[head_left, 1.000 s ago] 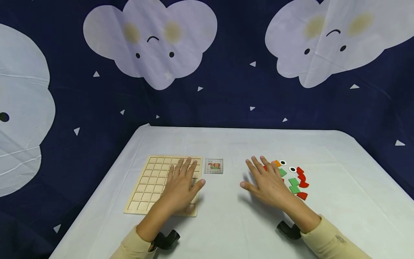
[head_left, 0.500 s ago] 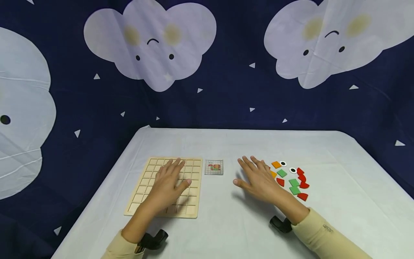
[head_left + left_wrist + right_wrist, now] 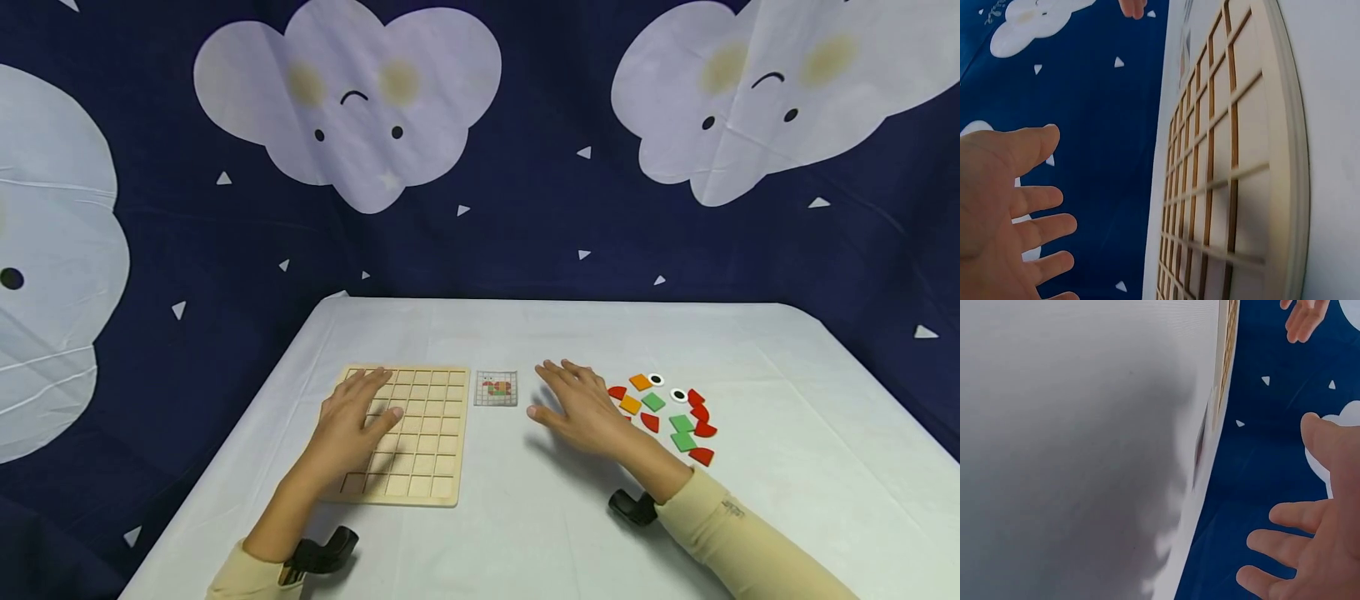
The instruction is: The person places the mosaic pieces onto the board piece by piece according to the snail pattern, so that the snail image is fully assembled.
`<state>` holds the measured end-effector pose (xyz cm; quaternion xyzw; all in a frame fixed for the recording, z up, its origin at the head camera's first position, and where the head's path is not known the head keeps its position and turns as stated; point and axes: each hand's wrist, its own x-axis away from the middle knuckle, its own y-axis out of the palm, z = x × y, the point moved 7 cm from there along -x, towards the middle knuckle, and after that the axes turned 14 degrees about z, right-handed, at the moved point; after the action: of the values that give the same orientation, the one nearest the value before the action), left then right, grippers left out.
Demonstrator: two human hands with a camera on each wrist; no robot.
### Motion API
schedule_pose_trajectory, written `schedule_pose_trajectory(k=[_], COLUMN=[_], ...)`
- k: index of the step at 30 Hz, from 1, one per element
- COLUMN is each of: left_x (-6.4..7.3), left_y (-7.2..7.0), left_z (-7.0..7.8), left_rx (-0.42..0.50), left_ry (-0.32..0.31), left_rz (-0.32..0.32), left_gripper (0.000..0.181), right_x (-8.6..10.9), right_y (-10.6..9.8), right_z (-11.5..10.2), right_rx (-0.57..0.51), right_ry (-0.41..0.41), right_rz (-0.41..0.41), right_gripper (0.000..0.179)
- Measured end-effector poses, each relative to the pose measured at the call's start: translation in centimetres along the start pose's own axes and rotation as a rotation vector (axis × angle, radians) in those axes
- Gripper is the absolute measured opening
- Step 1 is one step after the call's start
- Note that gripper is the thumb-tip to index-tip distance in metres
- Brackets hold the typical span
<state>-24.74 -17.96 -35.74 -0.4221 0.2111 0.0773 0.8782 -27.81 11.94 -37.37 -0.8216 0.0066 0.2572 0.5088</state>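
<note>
My left hand [image 3: 347, 429] hovers over the left part of a wooden grid board [image 3: 427, 433], fingers extended and holding nothing. In the left wrist view the board's raised grid lines [image 3: 1232, 125] stand out, with the hand [image 3: 991, 206] apart from them. My right hand [image 3: 585, 412] is held above the white cloth, its fingers spread and nothing in them. Just right of it lie loose flat pieces: red quarter rounds [image 3: 650, 422], green diamonds [image 3: 654, 402], orange squares [image 3: 630, 404] and two white-and-black eye discs [image 3: 678, 396]. Between the hands lies a small pattern card [image 3: 496, 388] with a coloured figure on a grid.
A white cloth covers the table [image 3: 540, 517]. Behind it hangs a dark blue curtain [image 3: 540, 242] printed with clouds and small triangles. A black wrist camera [image 3: 633, 507] sits below the right wrist, another [image 3: 326, 552] below the left.
Both hands have drifted left, the left hand farther, baring more of the board's right side. More of the coloured pieces now show beside the right hand. The board, card and pieces stay in place.
</note>
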Motion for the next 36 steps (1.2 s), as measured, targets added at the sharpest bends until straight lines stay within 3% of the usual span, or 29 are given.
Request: schedule_pose_trajectory(k=[5, 11, 17, 28, 36], left_x=[0.0, 0.1, 0.1, -0.2, -0.1], left_y=[-0.7, -1.4, -1.9, -2.4, -2.7], left_z=[-1.5, -3.3, -4.7, -7.1, -8.7], left_rx=[0.008, 0.058, 0.094, 0.155, 0.166], left_ry=[-0.022, -0.081, -0.094, -0.142, -0.159], left_rz=[0.008, -0.040, -0.078, -0.165, -0.179], left_gripper=[0.056, 0.054, 0.055, 0.056, 0.058], right_x=[-0.5, -1.2, -1.9, -2.8, -3.3], right_y=[0.2, 0.6, 1.1, 2.8, 3.6], right_z=[-0.2, -0.2, -0.3, -0.6, -0.6], right_rx=[-0.031, -0.057, -0.078, -0.106, -0.108], right_ry=[-0.013, -0.009, -0.018, 0.012, 0.031], right_rz=[0.027, 0.042, 0.065, -0.036, -0.088], right_gripper=[0.062, 0.057, 0.053, 0.052, 0.052])
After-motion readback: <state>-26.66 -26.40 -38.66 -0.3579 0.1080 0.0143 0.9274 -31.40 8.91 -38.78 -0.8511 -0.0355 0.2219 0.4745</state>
